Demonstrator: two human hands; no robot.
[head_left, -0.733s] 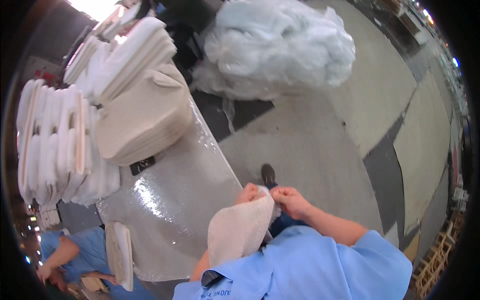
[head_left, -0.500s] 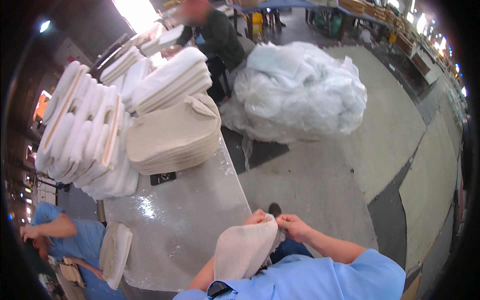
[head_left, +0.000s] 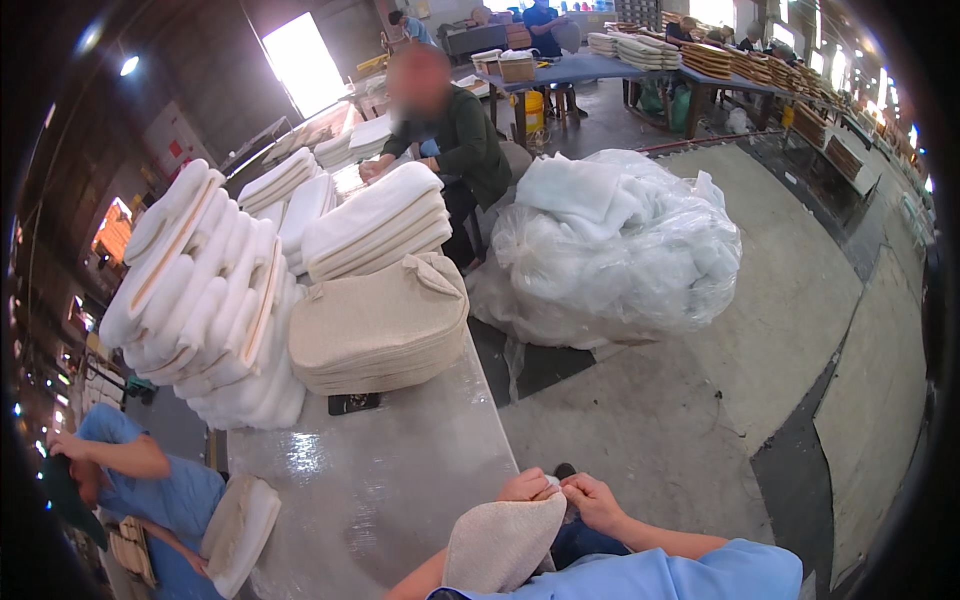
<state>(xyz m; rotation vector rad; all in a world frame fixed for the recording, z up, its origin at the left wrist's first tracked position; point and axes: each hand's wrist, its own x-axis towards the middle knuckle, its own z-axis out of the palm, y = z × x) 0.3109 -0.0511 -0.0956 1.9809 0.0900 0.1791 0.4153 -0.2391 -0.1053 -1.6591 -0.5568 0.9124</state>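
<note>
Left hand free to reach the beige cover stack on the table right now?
Probably not at once: the left hand and right hand both grip the beige cover. The table between it and the beige stack is bare.

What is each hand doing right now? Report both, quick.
Left hand: closed, pinching the top edge of the beige cushion cover.
Right hand: closed, fingers gripping the same cover's top edge.

Matt beige cloth cover (head_left: pixel 500 545), glossy metal table (head_left: pixel 390 480)
</note>
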